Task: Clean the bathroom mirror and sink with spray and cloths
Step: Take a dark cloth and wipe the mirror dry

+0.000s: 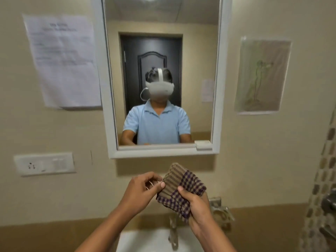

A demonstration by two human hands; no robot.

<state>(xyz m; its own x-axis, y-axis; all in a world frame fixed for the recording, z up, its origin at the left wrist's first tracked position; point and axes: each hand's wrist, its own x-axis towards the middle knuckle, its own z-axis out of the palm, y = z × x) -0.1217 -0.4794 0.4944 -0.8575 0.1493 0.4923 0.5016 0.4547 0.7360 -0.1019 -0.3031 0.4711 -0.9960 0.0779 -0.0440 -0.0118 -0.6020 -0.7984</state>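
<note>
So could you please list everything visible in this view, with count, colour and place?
mirror: one, white frame, wall centre
printed notice: one, white, wall left of mirror
drawing: one, green on pale sheet, wall right of mirror
switch and socket plate: one, white, lower left wall
sink: one, white, bottom centre
tap: one, metal, above sink
checked cloth: one, purple and tan, held below mirror
left hand: pinches cloth's left edge
right hand: grips cloth's lower part
</note>
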